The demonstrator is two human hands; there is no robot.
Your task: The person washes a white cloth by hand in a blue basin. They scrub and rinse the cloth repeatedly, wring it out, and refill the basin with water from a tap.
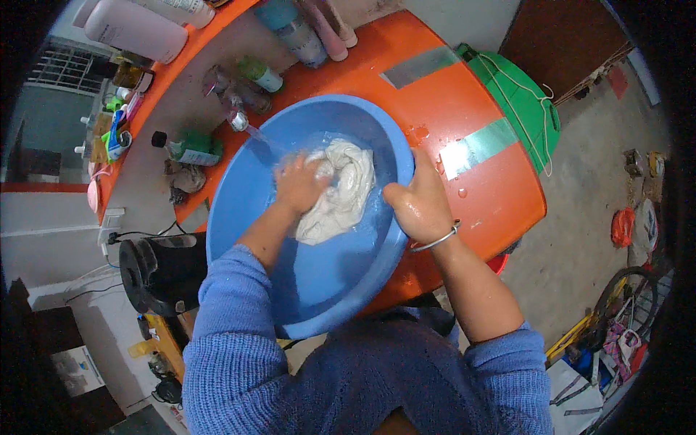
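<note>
A blue plastic basin (321, 291) sits tilted at the orange counter, with a wet white cloth (337, 209) bunched in shallow water inside it. My left hand (299, 182), blurred by motion, is palm down at the cloth's left side, fingers spread. Whether its fingertips pinch any fabric is hidden. On the right, my right hand (423, 201) grips the basin's rim, thumb inside and fingers outside. Water runs from a metal faucet (238, 118) over the basin's upper left wall.
The orange counter (478, 201) has water drops and strips of silvery tape (481, 147). Bottles, including a green-labelled one (198, 149), stand behind the basin. A shelf (190, 41) holds toiletries above. A black cylindrical appliance (163, 272) is at left, a green tub (522, 103) at right.
</note>
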